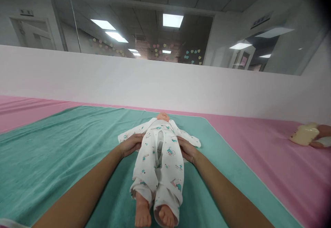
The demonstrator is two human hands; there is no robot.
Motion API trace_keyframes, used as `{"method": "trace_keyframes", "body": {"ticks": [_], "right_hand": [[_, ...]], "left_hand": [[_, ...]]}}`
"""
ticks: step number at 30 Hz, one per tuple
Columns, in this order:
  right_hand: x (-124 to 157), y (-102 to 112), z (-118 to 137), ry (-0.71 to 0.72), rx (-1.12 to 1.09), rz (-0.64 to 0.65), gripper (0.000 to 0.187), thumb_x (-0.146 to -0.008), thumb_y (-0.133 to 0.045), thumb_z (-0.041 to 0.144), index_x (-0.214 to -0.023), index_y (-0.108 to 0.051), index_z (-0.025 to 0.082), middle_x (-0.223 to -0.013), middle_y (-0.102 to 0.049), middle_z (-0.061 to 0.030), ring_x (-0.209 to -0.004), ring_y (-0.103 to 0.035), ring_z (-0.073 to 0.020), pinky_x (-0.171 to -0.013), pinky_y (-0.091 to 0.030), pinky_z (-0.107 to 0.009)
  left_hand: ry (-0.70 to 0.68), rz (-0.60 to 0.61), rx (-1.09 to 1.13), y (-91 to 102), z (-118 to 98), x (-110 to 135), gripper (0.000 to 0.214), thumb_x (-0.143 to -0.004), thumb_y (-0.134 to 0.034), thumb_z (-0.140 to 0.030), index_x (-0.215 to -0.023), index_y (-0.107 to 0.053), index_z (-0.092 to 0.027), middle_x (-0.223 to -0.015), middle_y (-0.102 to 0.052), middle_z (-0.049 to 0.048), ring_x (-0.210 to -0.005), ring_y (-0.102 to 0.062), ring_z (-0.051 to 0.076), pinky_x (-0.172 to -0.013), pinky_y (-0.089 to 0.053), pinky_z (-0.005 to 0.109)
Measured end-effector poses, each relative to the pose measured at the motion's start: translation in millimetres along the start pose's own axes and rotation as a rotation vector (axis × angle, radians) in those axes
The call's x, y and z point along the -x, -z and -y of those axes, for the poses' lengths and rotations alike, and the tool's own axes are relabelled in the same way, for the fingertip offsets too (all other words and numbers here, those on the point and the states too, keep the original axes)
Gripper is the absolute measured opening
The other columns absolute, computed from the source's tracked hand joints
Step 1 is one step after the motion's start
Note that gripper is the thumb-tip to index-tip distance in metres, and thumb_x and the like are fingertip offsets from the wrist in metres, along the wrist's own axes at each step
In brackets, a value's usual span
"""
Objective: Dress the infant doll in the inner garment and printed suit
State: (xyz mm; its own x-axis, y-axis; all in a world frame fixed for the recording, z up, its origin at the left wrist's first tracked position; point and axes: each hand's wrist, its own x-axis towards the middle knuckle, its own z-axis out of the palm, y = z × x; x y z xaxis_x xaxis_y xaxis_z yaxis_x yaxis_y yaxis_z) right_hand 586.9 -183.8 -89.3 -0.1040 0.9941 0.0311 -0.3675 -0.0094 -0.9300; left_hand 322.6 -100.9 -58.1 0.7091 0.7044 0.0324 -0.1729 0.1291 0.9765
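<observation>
A baby doll (163, 116) lies on its back, feet toward me, in a white printed top (137, 130) with its sleeves spread out. White printed baby trousers (170, 162) cover its legs, and a gap shows between the legs near the crotch. Both bare feet stick out of the cuffs. My left hand (131, 144) is closed at the left side of the trousers' waist, with its fingertips partly hidden by the cloth. On the opposite side my right hand (187, 149) grips the waist edge, its fingers bent and partly hidden.
The doll lies on a green cloth (64, 152) spread over a pink cover (258, 145). At the far right is a pale yellow object (305, 134) beside skin-coloured, limb-like parts. A white wall (155, 83) with a window band above it stands behind.
</observation>
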Motion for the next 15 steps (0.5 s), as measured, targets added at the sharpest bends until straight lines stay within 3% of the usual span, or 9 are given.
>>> {"method": "trace_keyframes", "body": {"ticks": [6,10,15], "right_hand": [[-6.1,-13.0,-7.6,0.069,-0.004,-0.186,0.020,-0.062,-0.071,0.025,-0.074,-0.057,0.017,-0.066,-0.061,0.0007,-0.058,-0.054,-0.0121,-0.054,-0.043,-0.024],[-10.2,-16.5,-12.1,0.115,-0.014,-0.325,0.030,-0.054,-0.071,0.017,-0.058,-0.041,0.019,-0.049,-0.046,0.0075,-0.045,-0.042,-0.0067,-0.044,-0.034,-0.020],[-14.4,-17.5,-13.5,0.138,-0.009,-0.403,0.030,-0.055,-0.072,0.018,-0.079,-0.054,0.020,-0.064,-0.061,0.0036,-0.057,-0.055,-0.0132,-0.052,-0.044,-0.026]], "left_hand": [[-0.024,-0.125,-0.012,-9.2,5.2,-6.1,0.022,-0.062,-0.074,-0.029,-0.074,-0.067,-0.011,-0.067,-0.067,0.0052,-0.068,-0.062,0.018,-0.062,-0.046,0.026],[-0.030,-0.231,-0.025,-15.9,7.0,-8.8,0.024,-0.060,-0.073,-0.032,-0.062,-0.057,-0.013,-0.054,-0.057,-0.0003,-0.052,-0.053,0.012,-0.049,-0.038,0.022],[-0.087,-0.386,-0.062,-25.6,10.3,-13.4,0.031,-0.060,-0.069,-0.030,-0.057,-0.042,-0.017,-0.047,-0.042,-0.0083,-0.042,-0.034,0.004,-0.041,-0.023,0.017]]}}
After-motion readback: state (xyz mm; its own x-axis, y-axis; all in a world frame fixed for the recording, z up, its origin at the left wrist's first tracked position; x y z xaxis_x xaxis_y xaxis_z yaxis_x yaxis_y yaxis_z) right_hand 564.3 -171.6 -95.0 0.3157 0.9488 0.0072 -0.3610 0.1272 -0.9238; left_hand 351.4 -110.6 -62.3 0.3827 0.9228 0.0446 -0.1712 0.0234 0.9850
